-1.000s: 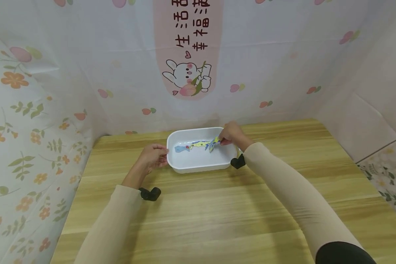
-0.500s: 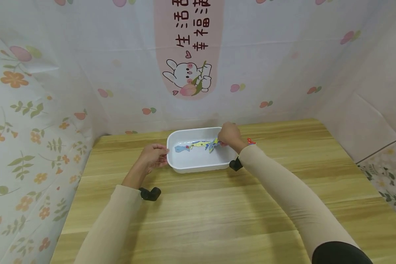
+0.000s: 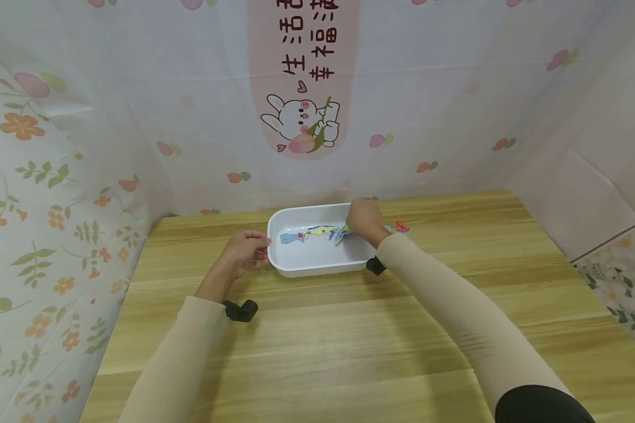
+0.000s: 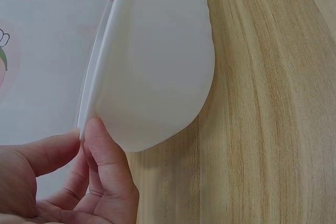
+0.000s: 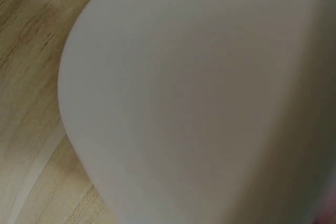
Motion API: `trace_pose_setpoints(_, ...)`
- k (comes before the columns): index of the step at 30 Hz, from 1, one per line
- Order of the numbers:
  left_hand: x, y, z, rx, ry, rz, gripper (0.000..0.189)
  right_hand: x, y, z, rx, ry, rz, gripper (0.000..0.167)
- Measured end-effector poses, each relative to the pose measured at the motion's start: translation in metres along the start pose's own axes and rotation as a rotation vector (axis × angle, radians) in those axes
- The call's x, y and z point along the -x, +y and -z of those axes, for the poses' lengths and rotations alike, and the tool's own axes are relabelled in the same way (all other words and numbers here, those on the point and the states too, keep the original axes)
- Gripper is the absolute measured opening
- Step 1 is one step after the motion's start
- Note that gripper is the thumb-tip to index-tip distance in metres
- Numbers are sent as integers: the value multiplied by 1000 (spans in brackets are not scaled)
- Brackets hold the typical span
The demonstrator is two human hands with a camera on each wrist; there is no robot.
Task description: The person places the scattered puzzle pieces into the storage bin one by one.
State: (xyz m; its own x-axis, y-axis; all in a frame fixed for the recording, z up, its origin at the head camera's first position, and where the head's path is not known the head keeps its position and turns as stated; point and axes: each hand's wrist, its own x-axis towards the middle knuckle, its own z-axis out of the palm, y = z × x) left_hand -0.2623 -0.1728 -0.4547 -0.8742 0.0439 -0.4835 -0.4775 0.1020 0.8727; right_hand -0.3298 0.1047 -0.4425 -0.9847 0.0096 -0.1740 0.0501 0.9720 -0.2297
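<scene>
White tray: the white tray stands on the bench straight out from the person, near the far edge, its long axis running left to right between the two hands.
Left grip: the left hand pinches the rim at the tray's left short end, thumb against forefinger.
Right grip: the right hand is over the tray's right end, back of the hand uppermost; its fingertips are hidden, so I can't tell whether they pinch anything.
Blue-yellow piece: the blue-yellow piece is in the tray, just left of the right hand, its forked end slanting toward the person and leftward.
Row of pieces: the yellow piece, then the light blue piece, lie leftward, roughly along the tray's long axis; whether they join, I can't tell.
Red-blue piece: the red-blue piece is right of the tray, just past the right wrist.
Nearer hand: the right, for the slanted piece.
What counts: that slant against the row's line, I'd judge.
</scene>
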Motion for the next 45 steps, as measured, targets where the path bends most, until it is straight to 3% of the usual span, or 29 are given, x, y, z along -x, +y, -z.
trace_pose_setpoints(10, 1, 1, -3, -2, 5, 4, 27, 5, -3, -6, 173, 24, 110, 15)
trace_pose_setpoints(16, -1, 2, -3, -9, 4, 10, 30, 6, -6, -9, 150, 55, 107, 18)
trace_pose_setpoints(25, -1, 3, -3, -8, 3, 7, 24, 13, -11, -3, 132, 11, 89, 32)
trace_pose_setpoints(28, 0, 3, -4, -12, 7, 12, 23, 13, -10, -3, 135, 18, 99, 29)
trace_pose_setpoints(33, 0, 3, -4, -11, 6, 11, 23, 11, -9, -4, 32, -132, 79, 12)
trace_pose_setpoints(36, 1, 2, -3, -11, 3, 8, 24, 8, -8, -6, -41, -228, 47, 17)
trace_pose_setpoints(45, -1, 2, -4, -4, -2, 5, 22, 1, -4, -9, -55, -204, 10, 20)
